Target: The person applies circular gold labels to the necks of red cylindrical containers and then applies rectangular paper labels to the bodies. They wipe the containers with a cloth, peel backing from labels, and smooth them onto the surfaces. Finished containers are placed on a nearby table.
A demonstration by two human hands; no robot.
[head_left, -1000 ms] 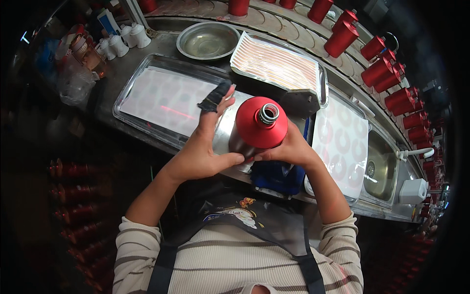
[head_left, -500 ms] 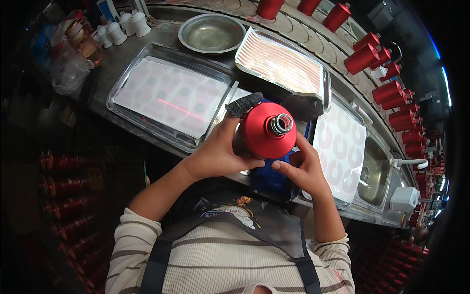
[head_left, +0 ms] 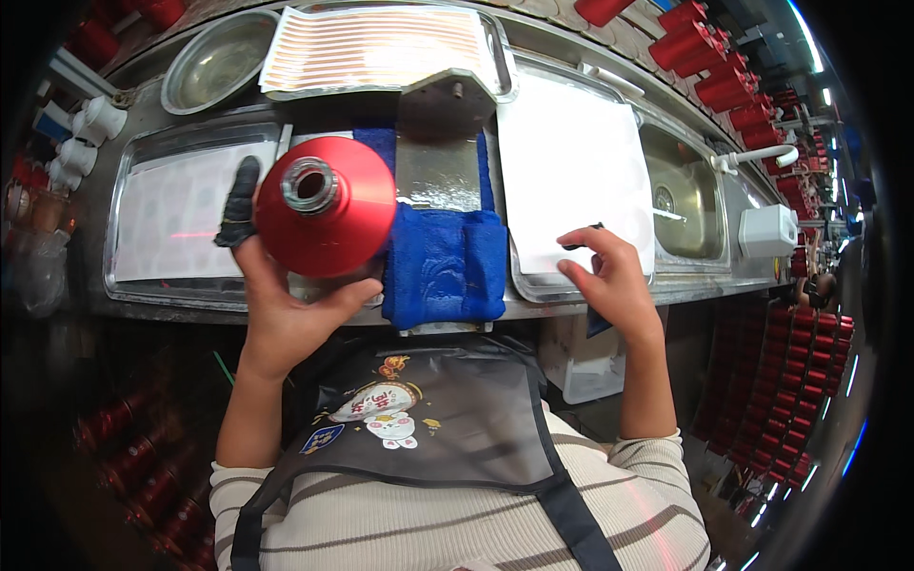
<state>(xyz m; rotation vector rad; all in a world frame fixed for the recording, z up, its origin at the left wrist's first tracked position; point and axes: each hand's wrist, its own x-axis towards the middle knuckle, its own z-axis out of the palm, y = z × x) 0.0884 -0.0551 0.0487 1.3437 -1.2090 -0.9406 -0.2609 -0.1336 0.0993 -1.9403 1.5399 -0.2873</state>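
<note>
A red metallic bottle (head_left: 335, 228) with a bare silver threaded neck is tilted in my left hand (head_left: 290, 309). My left thumb lies along its near side, and a finger with a dark cover runs up its left side; the other fingers are hidden behind it. My right hand (head_left: 619, 285) hovers near the front edge of a sheet of white labels (head_left: 576, 171) on a tray. Its thumb and forefinger are bent toward each other with a gap between them, and dark covering shows on some fingers. Blue cloth (head_left: 443, 266) covers a metal stand (head_left: 438, 171) between the hands.
A second label tray (head_left: 176, 219) lies left, with a metal basin (head_left: 217, 62) behind it. A tray of striped orange strips (head_left: 376, 48) sits at the back. To the right are a sink (head_left: 681, 200) with a white tap (head_left: 757, 157) and a white jug (head_left: 769, 231). Red bottles (head_left: 690, 48) line the conveyor.
My view has turned right. My right hand has left the bottle and moved over to the right label sheet. The bottle stays in my left hand, now left of the blue cloth.
</note>
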